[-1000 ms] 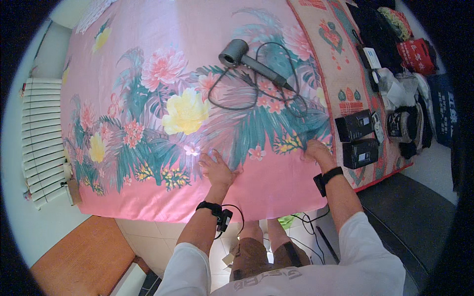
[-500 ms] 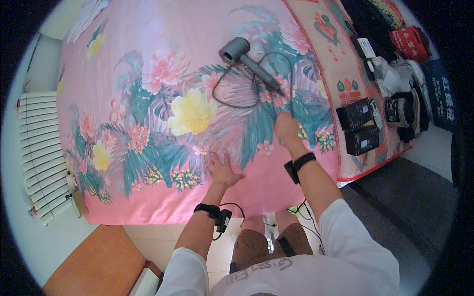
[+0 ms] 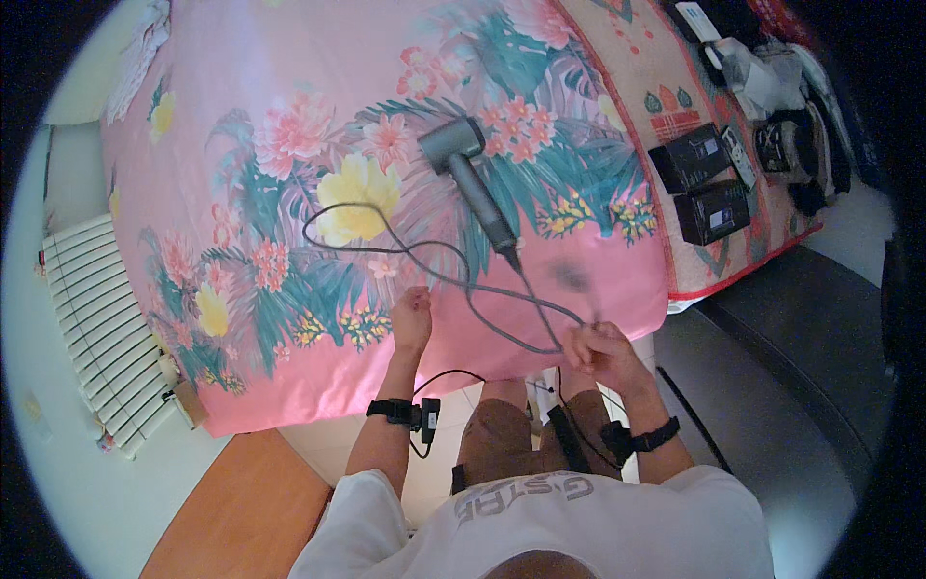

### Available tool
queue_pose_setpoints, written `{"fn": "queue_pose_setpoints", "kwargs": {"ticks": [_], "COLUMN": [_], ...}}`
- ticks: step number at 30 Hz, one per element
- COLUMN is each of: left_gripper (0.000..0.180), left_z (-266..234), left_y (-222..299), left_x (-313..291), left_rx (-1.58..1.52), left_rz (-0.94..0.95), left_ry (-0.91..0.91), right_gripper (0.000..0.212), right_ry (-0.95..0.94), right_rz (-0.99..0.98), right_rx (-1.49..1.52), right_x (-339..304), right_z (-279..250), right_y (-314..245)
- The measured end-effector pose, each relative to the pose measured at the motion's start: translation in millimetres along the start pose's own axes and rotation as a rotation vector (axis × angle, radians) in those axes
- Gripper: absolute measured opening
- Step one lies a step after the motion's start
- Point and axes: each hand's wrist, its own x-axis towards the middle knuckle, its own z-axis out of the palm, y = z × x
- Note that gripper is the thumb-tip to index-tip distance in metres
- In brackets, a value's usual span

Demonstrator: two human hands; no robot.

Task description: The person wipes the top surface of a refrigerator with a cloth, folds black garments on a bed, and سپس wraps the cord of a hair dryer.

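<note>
A grey hair dryer (image 3: 473,183) lies on the pink flowered bedspread (image 3: 231,58), its round head away from me and its handle angled toward my right hand. From the handle runs a grey cord (image 3: 415,253), looped loosely to the left across the bed and back. My right hand (image 3: 606,355), near the bed's front edge, is closed on part of this cord. Just beyond those fingers a dark shape (image 3: 571,275) is smeared by motion; it may be the plug. My left hand (image 3: 412,320) is held at the front of the bed with its fingers curled in, nothing showing in them.
Two black boxes (image 3: 712,210) sit on the patterned mat (image 3: 666,72) at the right, beside bags and clothing. A dark bench (image 3: 772,357) adjoins the bed at the right. A white radiator (image 3: 92,323) and an orange-brown wooden surface (image 3: 236,502) are at the left.
My right hand has drawn back toward me, and the hair dryer has come nearer and turned. Its cord now spreads left. My left hand has gone from spread on the bed to curled.
</note>
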Motion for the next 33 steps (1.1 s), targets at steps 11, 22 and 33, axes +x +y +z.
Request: {"fn": "queue_pose_setpoints", "kwargs": {"ticks": [11,22,33], "left_gripper": [0.038,0.049,0.056], "left_z": [15,59,-8], "left_y": [100,85,-3], "left_x": [7,6,-47], "left_rx": [0.276,0.896,0.592], "left_rz": [0.414,0.642,0.117], "left_ry": [0.364,-0.183,-0.260], "right_gripper": [0.049,0.034,0.041], "right_ry": [0.946,1.065,1.200], "right_rz": [-0.058,-0.541,-0.677], "right_rx": [-0.328,-1.100,-1.311], "right_x": [-10,-26,-27], "right_z": [-135,-54,-127], "right_y": [40,-100,-84]}}
